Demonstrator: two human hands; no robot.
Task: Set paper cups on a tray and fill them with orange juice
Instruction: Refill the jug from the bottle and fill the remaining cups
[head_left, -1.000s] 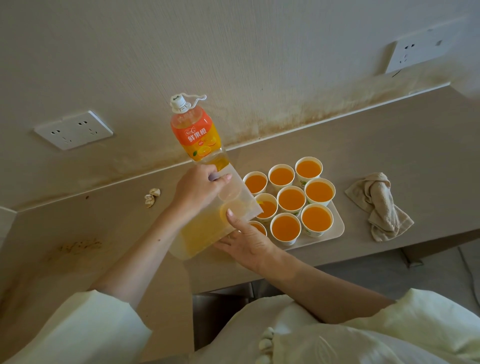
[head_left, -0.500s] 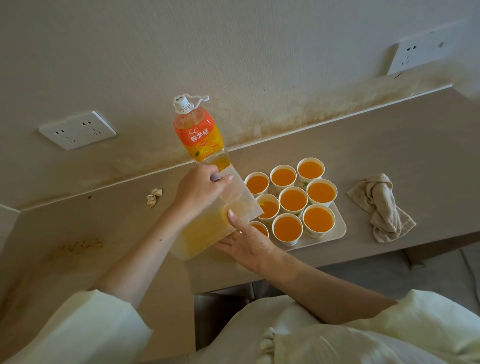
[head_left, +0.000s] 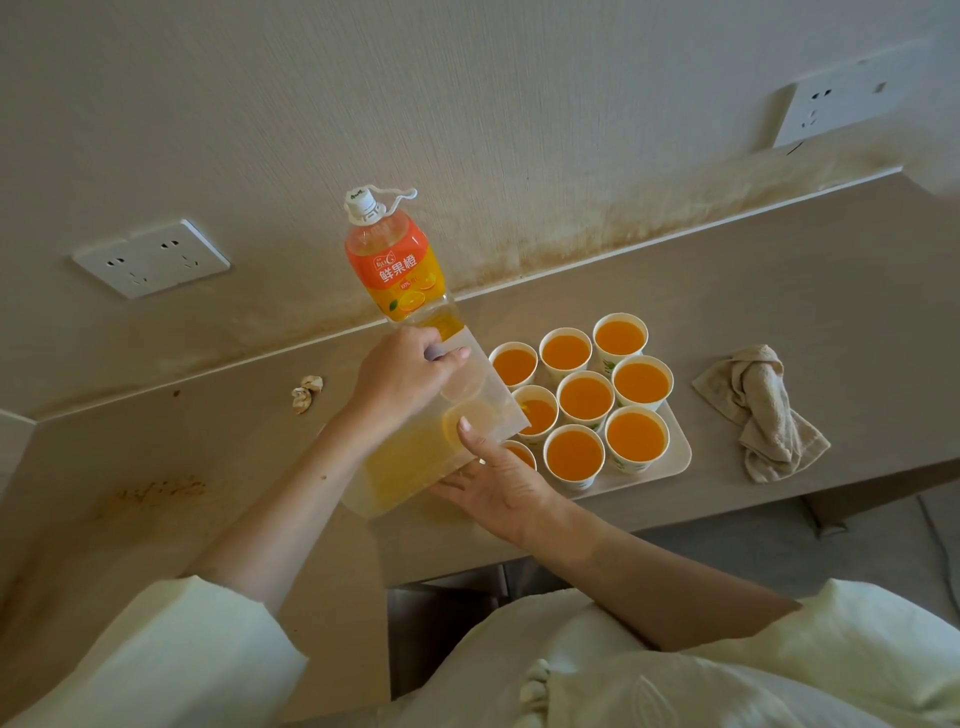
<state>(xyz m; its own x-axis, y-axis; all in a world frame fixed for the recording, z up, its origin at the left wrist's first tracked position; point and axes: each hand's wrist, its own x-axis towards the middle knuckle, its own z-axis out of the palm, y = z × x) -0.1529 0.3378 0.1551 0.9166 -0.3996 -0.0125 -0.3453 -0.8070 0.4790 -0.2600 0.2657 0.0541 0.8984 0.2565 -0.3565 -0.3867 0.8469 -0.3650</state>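
Juice bottle (head_left: 397, 270) held in both hands beside the full paper cups (head_left: 584, 397).
The left hand (head_left: 402, 371) grip wraps the bottle's middle; the right hand (head_left: 498, 480), fingers straight, supports its base. Bottle capped, tilted, left of the tray (head_left: 675, 452) on the desk (head_left: 779, 291).

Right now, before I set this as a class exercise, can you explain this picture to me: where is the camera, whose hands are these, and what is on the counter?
There is no machine here: the camera sits on a person's head and looks down at their own two hands. The left hand grips a big juice bottle around its middle; the right hand supports its base with straight fingers. On the counter stands a tray with nine paper cups, all showing orange juice, one partly hidden. A crumpled cloth lies right of it.
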